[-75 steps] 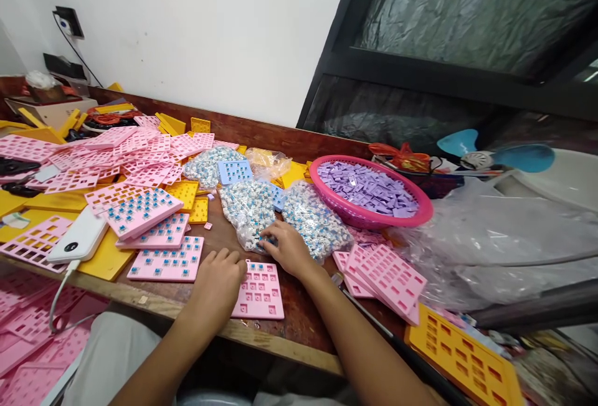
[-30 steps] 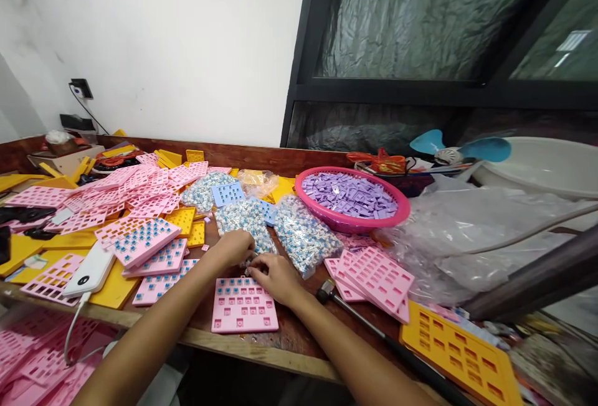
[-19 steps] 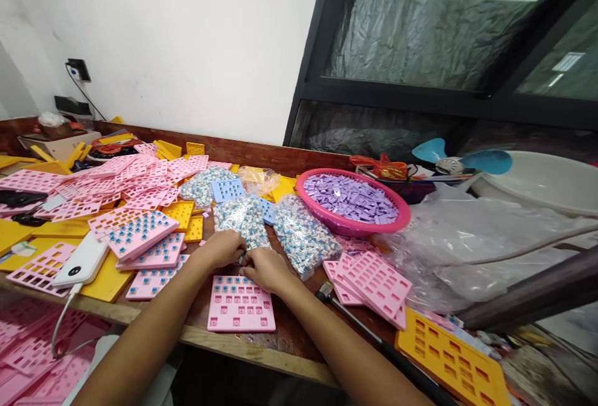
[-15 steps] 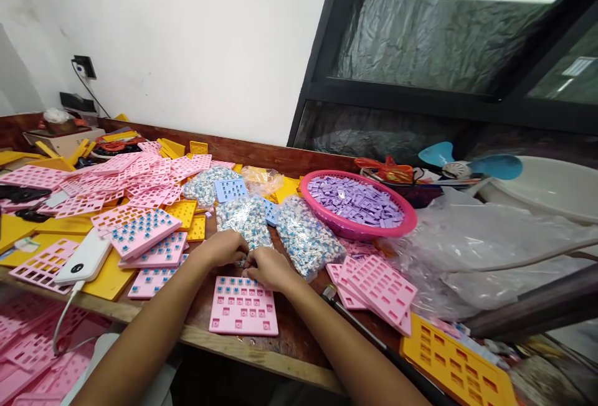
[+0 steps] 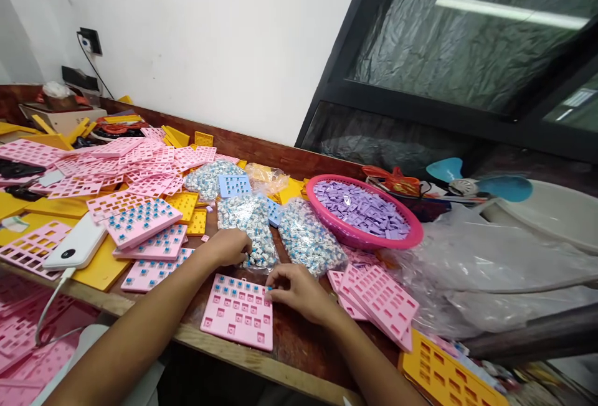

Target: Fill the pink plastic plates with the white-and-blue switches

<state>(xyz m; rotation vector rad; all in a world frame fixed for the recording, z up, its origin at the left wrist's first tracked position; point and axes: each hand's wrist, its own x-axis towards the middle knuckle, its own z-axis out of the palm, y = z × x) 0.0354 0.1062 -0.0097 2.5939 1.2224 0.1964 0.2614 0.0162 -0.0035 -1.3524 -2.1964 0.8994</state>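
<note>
A pink keypad plate with square sockets lies flat near the bench's front edge. Small keyboard switches with blue stems fill sockets in its far rows. My right hand is at the plate's upper right corner, thumb and forefinger pinched on a blue-stemmed switch. Just beyond the plate, my left hand rests with curled fingers against the near side of a clear bag of switches. What those fingertips hold, if anything, is hidden. A second bag of switches lies to the right.
A pink basket of purple pieces stands at the back right. Pink plates are stacked right of my hand. Switch-filled pink plates, a white power bank and many pink and yellow panels lie left. Clear plastic sheeting spreads at right.
My hands, close together beyond the plate before, are now apart. The right hand has come nearer and onto the plate's right corner; the left stays by the bag. The camera view has tilted slightly.
</note>
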